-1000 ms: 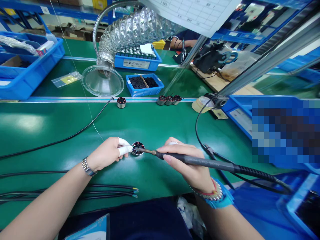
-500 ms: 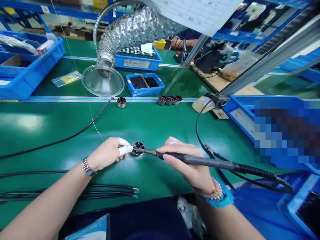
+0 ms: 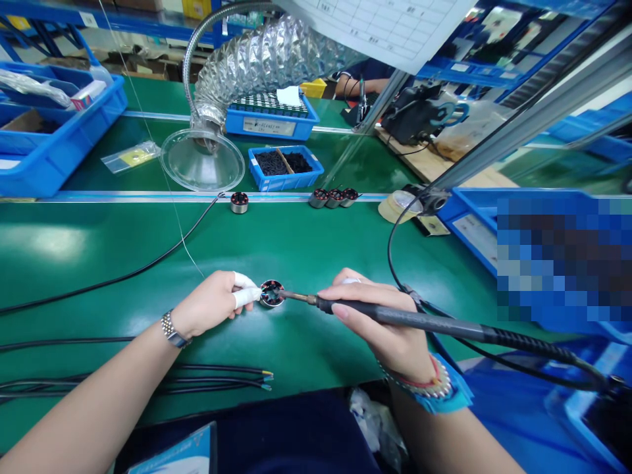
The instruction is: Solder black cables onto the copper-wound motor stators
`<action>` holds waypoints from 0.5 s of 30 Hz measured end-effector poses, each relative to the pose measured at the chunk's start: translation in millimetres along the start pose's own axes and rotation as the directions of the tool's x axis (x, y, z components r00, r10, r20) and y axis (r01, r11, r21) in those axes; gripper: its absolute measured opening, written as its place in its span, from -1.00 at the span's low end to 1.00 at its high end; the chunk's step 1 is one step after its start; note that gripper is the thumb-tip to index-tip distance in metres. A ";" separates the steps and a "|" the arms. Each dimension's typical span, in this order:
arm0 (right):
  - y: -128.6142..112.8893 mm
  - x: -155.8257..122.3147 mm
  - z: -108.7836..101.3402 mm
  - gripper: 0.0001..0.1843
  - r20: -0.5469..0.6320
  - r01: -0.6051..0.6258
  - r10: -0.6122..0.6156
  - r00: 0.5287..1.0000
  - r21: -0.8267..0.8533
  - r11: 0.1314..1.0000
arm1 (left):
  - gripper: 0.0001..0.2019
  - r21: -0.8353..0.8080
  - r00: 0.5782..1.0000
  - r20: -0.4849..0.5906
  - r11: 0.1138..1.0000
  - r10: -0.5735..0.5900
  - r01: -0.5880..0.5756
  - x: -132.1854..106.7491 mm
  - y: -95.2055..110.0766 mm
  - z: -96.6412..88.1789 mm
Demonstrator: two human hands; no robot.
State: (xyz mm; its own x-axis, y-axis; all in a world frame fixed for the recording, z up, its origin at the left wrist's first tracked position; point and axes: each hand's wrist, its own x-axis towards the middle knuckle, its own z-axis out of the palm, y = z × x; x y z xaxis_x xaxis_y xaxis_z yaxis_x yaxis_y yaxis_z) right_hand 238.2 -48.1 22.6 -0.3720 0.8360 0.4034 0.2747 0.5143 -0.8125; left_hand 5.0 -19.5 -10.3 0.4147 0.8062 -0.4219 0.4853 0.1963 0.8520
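Observation:
A small round motor stator [image 3: 272, 293], a metal ring with black and reddish parts inside, sits on the green bench. At its left edge, the thumb and finger of my left hand [image 3: 217, 299], in white finger covers, pinch a thin wire; its end is mostly hidden by the fingertips. My right hand [image 3: 378, 309] is wrapped around a soldering iron [image 3: 419, 319], held like a pen. The iron's tip is at the stator's right rim; I cannot tell whether it touches. Thin silvery solder wire [image 3: 184, 238] hangs from above and runs down behind my left hand.
Black cables [image 3: 222, 380] with bared coloured ends lie left and front. Another stator [image 3: 239, 203] and several more [image 3: 334, 197] line the metal strip. Behind stand a clear fume hood [image 3: 202, 161], a parts box [image 3: 285, 178] and tape [image 3: 401, 205]. A blue bin [image 3: 474, 230] is right.
My right hand has drawn the soldering iron a little to the right, so its tip has moved from inside the stator to its right rim. My left hand has stayed in place.

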 end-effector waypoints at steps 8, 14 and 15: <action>3.6 -4.8 -6.3 -0.77 -0.032 0.001 0.000 0.999 0.019 1.000 | -0.68 -0.012 1.000 0.003 1.000 -0.001 0.001 -0.3 -0.7 -0.4; 6.3 -7.8 -13.0 -0.79 -0.091 -0.017 0.019 0.996 0.021 1.000 | -0.68 -0.021 1.000 0.005 1.000 0.000 0.000 0.5 -1.4 -0.2; 6.7 -8.5 -14.5 -0.79 -0.104 -0.022 0.024 0.994 0.021 1.000 | -0.69 -0.025 1.000 0.004 1.000 0.000 0.001 0.5 -1.4 -0.1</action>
State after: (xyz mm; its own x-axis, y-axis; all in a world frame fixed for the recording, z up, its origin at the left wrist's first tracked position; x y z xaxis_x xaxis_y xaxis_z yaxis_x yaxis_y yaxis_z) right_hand 256.1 -49.0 19.8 -0.2714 0.8634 0.4254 0.2643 0.4918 -0.8296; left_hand 4.4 -19.3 -11.7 0.4172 0.8041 -0.4234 0.4660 0.2107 0.8593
